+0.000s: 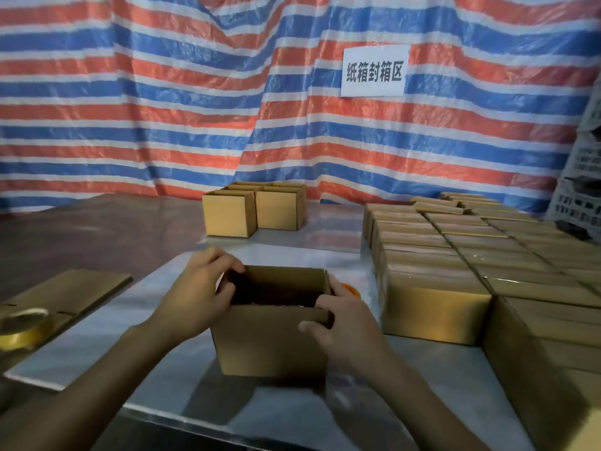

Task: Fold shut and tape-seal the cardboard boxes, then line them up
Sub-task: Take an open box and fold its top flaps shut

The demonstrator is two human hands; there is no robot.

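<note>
An open-topped cardboard box [270, 343] stands on the table in front of me, its inside dark. My left hand [198, 294] grips the box's left top edge, fingers curled over the rim. My right hand [341, 323] grips the right top corner, thumb on the front face and fingers over the edge. A roll of tape [22, 327] lies at the left on the table. An orange object [353, 289] peeks out behind my right hand, mostly hidden.
Several sealed boxes [455, 255] stand in tight rows at the right. Open boxes [253, 206] stand at the back centre. Flat cardboard [74, 288] lies at the left. A striped tarp with a paper sign [374, 71] hangs behind. White crates [582, 177] are stacked far right.
</note>
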